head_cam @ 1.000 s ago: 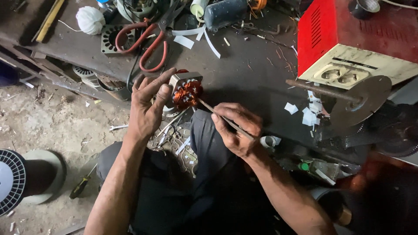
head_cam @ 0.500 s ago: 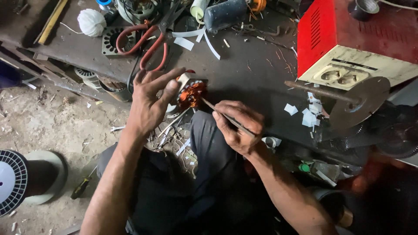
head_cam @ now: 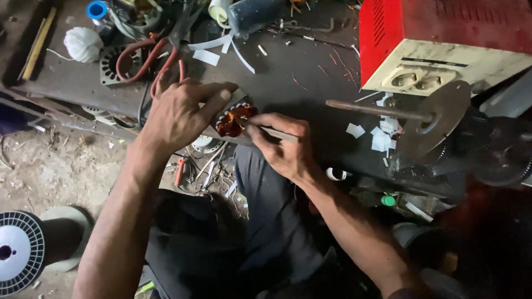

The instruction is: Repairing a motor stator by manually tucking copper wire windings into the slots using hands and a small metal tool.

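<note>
My left hand [head_cam: 180,113] is wrapped over a small motor stator [head_cam: 234,119] with copper-coloured windings, holding it at the edge of the dark workbench [head_cam: 310,116]. Most of the stator is hidden under my fingers. My right hand [head_cam: 282,147] grips a thin stick tool [head_cam: 280,134], and its tip is pressed into the copper windings. Both hands meet over my lap.
A red and cream box [head_cam: 443,44] stands on the bench at the right, with a metal disc on a rod [head_cam: 426,119] in front of it. Red-handled cutters [head_cam: 166,55], a white thread ball [head_cam: 83,44] and paper scraps lie at the back. A wire spool [head_cam: 22,252] sits on the floor.
My left hand has closed further over the stator. My right hand has moved in toward it, bringing the stick's tip into the windings.
</note>
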